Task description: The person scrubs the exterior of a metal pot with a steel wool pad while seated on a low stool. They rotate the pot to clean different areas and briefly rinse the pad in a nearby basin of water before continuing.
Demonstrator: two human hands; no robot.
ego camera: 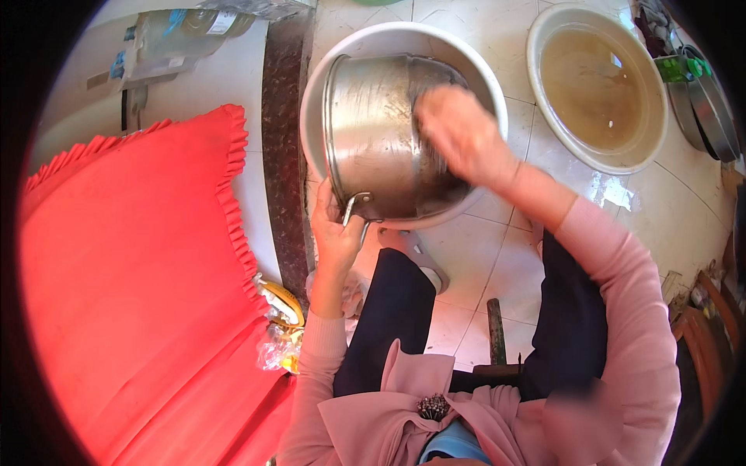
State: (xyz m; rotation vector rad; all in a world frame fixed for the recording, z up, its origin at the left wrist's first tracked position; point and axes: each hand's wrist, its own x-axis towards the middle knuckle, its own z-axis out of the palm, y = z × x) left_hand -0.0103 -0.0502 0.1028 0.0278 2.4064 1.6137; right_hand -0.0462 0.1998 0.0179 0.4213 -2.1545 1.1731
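Observation:
A large metal pot (373,128) lies on its side over a pale plastic basin (495,87), its darker base towards the right. My left hand (336,227) grips the pot by its metal handle and rim at the lower left. Against the darkened part near the base, my right hand (460,131) presses with curled fingers and looks blurred. Something dark shows under its fingertips; what it is cannot be told.
A second basin (655,134) of brownish water stands at the upper right, beside metal pans (714,116). A red ruffled cloth (140,279) covers the left side. Plastic wrappers (278,349) lie near my left forearm. Wet floor tiles (612,192) shine below the second basin.

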